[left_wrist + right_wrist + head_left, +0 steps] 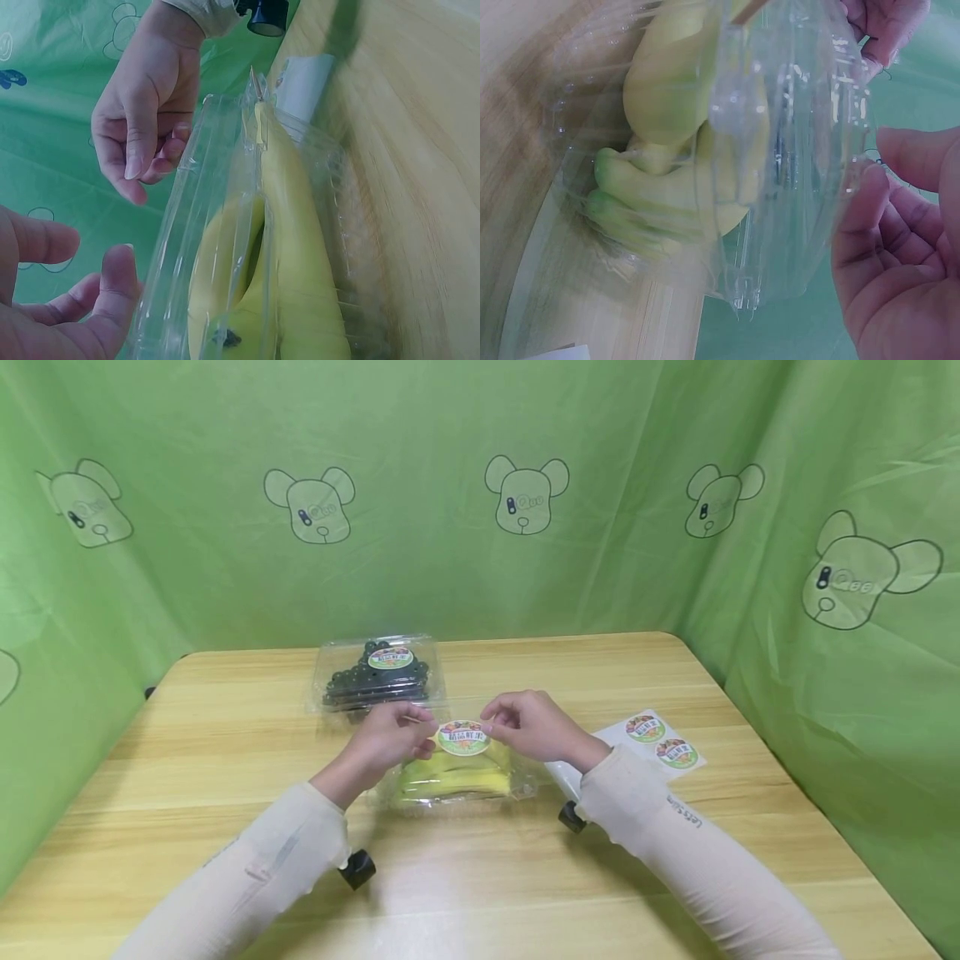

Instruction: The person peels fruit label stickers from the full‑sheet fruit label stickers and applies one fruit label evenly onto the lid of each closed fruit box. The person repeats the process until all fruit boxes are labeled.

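A clear plastic clamshell box (450,793) holds yellow bananas (300,240). Over its lid is a round fruit-print sticker (462,739), between the two hands. My left hand (393,735) is at the sticker's left side, thumb and finger apart in the left wrist view. At its right edge is my right hand (528,722), fingers loosely bent; in the right wrist view a gap shows between thumb and forefinger beside the lid. Both wrist views hide the sticker's face, so whether it lies fully flat cannot be told.
Behind, to the left, another clear box (326,668) of dark grapes (375,681) bears a similar sticker (391,658). A white sticker sheet (693,764) with two round stickers lies right, partly under the right forearm. Green curtains (420,568) surround the wooden table (225,760).
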The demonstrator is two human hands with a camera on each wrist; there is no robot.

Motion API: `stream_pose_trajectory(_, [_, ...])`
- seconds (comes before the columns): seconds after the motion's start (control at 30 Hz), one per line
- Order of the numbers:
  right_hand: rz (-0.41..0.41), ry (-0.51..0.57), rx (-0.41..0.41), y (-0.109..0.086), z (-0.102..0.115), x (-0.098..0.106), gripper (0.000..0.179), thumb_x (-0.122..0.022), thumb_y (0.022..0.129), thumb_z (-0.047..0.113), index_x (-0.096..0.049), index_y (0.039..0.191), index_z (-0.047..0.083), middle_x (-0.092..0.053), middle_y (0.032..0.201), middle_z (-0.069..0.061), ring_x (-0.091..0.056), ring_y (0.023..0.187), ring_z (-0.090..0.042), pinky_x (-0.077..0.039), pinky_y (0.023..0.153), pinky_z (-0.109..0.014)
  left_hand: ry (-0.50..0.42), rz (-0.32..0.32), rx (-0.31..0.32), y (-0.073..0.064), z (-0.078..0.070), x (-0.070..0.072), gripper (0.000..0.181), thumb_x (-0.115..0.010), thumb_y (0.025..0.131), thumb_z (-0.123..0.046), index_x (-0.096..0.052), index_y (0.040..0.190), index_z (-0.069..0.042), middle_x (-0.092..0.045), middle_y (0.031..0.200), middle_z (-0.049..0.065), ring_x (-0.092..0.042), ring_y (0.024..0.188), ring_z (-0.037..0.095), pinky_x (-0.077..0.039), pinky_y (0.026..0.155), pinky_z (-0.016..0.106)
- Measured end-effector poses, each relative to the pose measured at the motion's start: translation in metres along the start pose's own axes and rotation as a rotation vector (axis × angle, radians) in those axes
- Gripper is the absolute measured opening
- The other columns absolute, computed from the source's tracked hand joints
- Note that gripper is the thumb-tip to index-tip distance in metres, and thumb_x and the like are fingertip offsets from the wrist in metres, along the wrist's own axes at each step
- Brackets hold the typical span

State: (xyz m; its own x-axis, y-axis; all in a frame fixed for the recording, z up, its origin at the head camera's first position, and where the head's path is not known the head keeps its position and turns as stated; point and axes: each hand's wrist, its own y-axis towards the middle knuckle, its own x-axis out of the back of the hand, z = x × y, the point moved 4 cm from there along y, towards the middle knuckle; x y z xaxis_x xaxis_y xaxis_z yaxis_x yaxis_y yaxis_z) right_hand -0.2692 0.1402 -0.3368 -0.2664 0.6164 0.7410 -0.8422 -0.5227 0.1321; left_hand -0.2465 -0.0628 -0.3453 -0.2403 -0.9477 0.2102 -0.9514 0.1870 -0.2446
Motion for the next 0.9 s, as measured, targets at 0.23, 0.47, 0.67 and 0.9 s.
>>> stream_pose_trajectory(0.23, [-0.02,0.021,0.015,0.001,0.003,0.001,0.013,-0.063,0.094,0.01,-0.068,0.103,0.002,-0.068,0.082,-0.008,-0.059,0.064,-0.013,-0.054,0.061,-0.029,0.009,0.008,-0.004,-0.001,-0.003,-0.003,0.027,-0.065,0.092,-0.01,-0.06,0.116,0.001,-0.065,0.101,0.015,-0.065,0.094,0.036,-0.058,0.077,0.033])
stream_pose_trajectory(0.47, [-0.034,0.025,0.05,0.001,0.008,-0.001,0.014,-0.062,0.093,0.008,-0.067,0.104,0.0,-0.069,0.085,-0.005,-0.064,0.073,-0.021,-0.055,0.067,-0.029,0.02,0.022,-0.025,-0.001,-0.007,-0.01,0.027,-0.065,0.092,-0.01,-0.06,0.116,0.001,-0.066,0.103,0.015,-0.065,0.095,0.037,-0.058,0.074,0.032])
stream_pose_trajectory(0.67, [-0.008,0.041,0.033,0.002,0.007,-0.004,0.014,-0.063,0.093,0.008,-0.067,0.104,0.0,-0.071,0.089,-0.008,-0.068,0.079,-0.03,-0.056,0.07,-0.03,0.018,0.032,-0.032,0.0,-0.008,-0.013,0.027,-0.065,0.092,-0.01,-0.061,0.116,0.001,-0.066,0.103,0.014,-0.066,0.094,0.036,-0.058,0.073,0.032])
stream_pose_trajectory(0.9, [0.009,0.038,0.031,0.002,0.007,-0.003,0.015,-0.063,0.094,0.01,-0.066,0.105,0.001,-0.071,0.085,-0.005,-0.068,0.074,-0.026,-0.055,0.066,-0.029,0.027,0.032,-0.045,0.0,-0.008,-0.014,0.024,-0.066,0.091,-0.01,-0.062,0.112,0.0,-0.066,0.102,0.014,-0.066,0.091,0.033,-0.058,0.072,0.032])
